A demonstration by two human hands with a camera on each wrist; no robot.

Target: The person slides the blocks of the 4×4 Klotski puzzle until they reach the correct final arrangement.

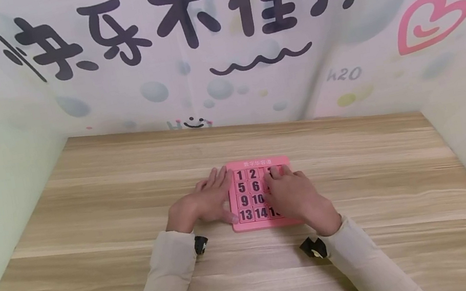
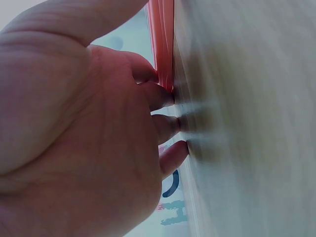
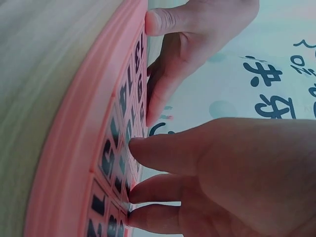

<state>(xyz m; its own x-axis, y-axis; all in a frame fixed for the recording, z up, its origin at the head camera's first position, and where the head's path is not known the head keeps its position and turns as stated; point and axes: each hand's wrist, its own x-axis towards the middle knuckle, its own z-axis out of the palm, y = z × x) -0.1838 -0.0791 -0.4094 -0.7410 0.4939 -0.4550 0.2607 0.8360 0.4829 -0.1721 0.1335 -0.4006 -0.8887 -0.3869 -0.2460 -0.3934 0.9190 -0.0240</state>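
Note:
A pink sliding number puzzle [image 1: 256, 225] lies flat on the wooden table, with black numbers on its square tiles. My left hand [image 1: 207, 201] rests against the puzzle's left edge, thumb at the near corner and the other fingers stretched toward the far one. In the left wrist view, several of its fingertips [image 2: 174, 157] touch the tabletop beside the pink side wall. Over the puzzle's right half, my right hand [image 1: 295, 194] touches the tiles with its thumb [image 3: 158, 150] and fingertips, covering several numbers. Tiles 1, 2, 5, 6, 9, 10, 13 and 14 show at the left.
Light wood tabletop [image 1: 99, 210] surrounds the puzzle. Behind it stands a white printed backdrop [image 1: 121, 97] with large black characters, and pale panels flank both sides. A black wrist mount [image 1: 314, 247] sits by the right cuff, another [image 1: 201, 244] by the left.

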